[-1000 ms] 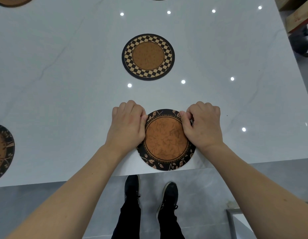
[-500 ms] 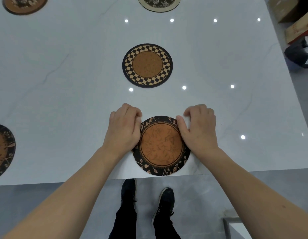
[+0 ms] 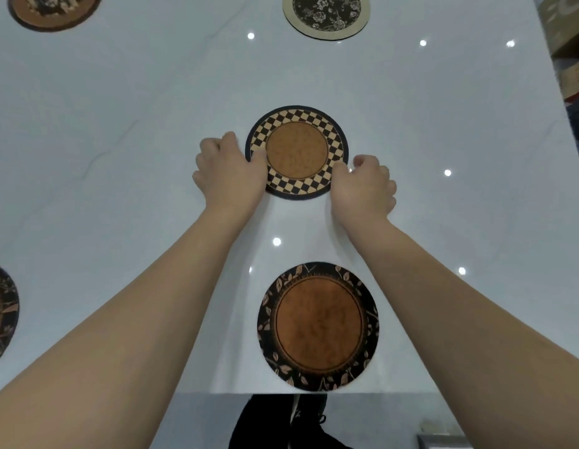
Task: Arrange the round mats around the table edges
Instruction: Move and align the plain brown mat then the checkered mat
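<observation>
A person's two bare hands close on the checkered mat [image 3: 297,152] in the middle of a pale, glossy table [image 3: 119,189]. The left hand [image 3: 228,175] presses against the mat's left rim with its thumb lying on the checked border, while the right hand [image 3: 362,186] is curled at the lower-right rim, fingers tucked under the palm; whether the mat is lifted or lying flat cannot be told from this angle, though it appears to rest on the surface. Nearer the person than the grip, between the two forearms, the leaf-bordered mat [image 3: 318,325] lies flat with its near rim right at the table's front edge, free of both hands. Beyond the grip and slightly right of it, a floral mat with a cream rim [image 3: 327,14] sits at the far side, partly cut off by the frame. Far to the left of the grip, a brown mat [image 3: 53,9] shows at the far corner, and another dark-bordered mat [image 3: 1,314] sits at the left edge, near the person. Below the table edge, dark shoes [image 3: 281,422] stand on a grey floor.
</observation>
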`<state>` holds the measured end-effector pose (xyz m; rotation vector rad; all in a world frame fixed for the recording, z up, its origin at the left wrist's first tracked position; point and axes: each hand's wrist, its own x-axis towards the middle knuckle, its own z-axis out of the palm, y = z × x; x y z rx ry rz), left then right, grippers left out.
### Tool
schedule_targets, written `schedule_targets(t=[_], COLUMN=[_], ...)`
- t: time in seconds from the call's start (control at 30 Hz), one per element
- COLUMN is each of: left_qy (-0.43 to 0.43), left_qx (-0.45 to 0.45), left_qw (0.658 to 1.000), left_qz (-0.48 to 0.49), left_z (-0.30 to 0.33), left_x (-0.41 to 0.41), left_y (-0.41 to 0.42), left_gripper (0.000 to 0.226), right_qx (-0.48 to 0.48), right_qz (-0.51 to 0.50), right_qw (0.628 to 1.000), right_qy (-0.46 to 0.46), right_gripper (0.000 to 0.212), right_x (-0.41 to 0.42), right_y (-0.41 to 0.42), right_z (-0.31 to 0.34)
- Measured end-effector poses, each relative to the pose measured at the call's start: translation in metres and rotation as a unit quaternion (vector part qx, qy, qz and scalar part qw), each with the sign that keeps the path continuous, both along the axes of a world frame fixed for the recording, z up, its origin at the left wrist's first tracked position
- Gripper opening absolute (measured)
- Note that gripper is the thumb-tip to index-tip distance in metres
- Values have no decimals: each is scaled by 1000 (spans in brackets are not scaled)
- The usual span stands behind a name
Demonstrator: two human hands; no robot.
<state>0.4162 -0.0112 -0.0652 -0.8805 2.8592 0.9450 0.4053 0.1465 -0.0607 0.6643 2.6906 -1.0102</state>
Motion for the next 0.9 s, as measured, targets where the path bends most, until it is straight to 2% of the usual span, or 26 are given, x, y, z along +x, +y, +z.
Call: schedule_targets(t=[0.17, 0.27, 0.37, 0.47, 0.7, 0.9], left_qy=[15, 27, 38, 46, 73, 85], left_qx=[25, 83, 122, 113, 163, 112], left_qw=[998, 992, 987, 989, 983, 990], left_qz=[53, 89, 103, 84, 46, 6], left_z=[-3, 1, 3, 8, 13, 15], left_x=[-20, -19, -18, -21, -53, -71], left_y=[6, 6, 10, 24, 126, 226], left_gripper=[32, 22, 24, 22, 15, 26], right_qx=[-35, -44, -63, -57, -18, 40], right_qz=[-78, -68, -29, -16, -60, -85], right_qw=[996, 997, 996, 993, 986, 983], right_qy=[-27, 15, 58, 106, 154, 156], right_gripper=[28, 16, 24, 38, 33, 34], right_x=[-15, -16, -19, -24, -44, -51], right_y=[-12, -9, 1, 20, 125, 215], right_z=[1, 1, 0, 3, -1, -6])
